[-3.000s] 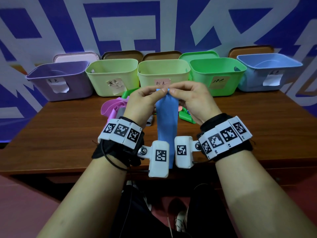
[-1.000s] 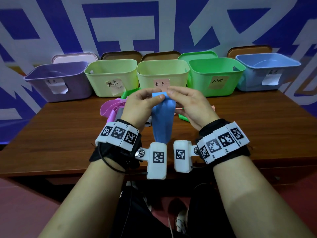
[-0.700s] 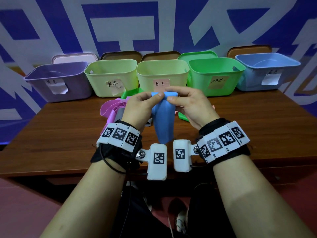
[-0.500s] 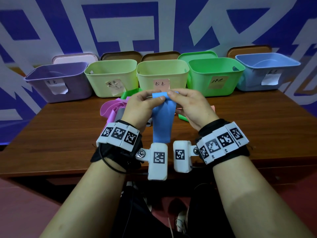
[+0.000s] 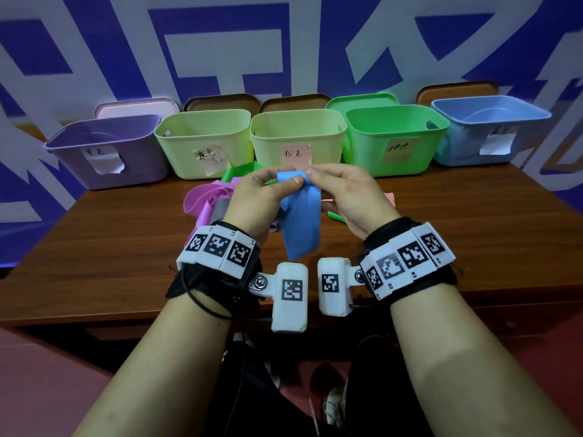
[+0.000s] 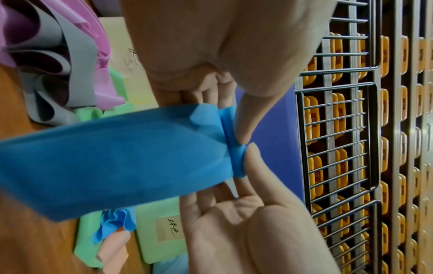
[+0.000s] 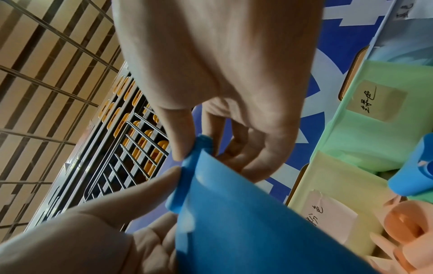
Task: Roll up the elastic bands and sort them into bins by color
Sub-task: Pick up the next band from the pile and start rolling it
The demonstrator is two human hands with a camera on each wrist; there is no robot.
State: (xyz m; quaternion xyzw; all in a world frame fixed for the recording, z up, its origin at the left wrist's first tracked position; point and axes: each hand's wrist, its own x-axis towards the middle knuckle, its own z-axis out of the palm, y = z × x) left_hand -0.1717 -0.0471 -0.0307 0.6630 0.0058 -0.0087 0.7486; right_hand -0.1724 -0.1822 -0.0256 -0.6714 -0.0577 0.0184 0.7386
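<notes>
Wooden table (image 5: 473, 234), 5 bins (image 5: 394, 137) at back | both hands (image 5: 258, 197) pinch blue band (image 5: 299, 222) held above table, roll barely begun | other bands (image 5: 205, 200) lie loose, unsorted

Wooden table (image 5: 441, 234), five bins (image 5: 296, 137) in row, loose bands (image 5: 205, 200)

Brown wooden table (image 5: 473, 228), blue-and-white patterned wall (image 5: 315, 42), wire rack (image 6: 339, 129) holding orange items (image 6: 314, 115)
</notes>
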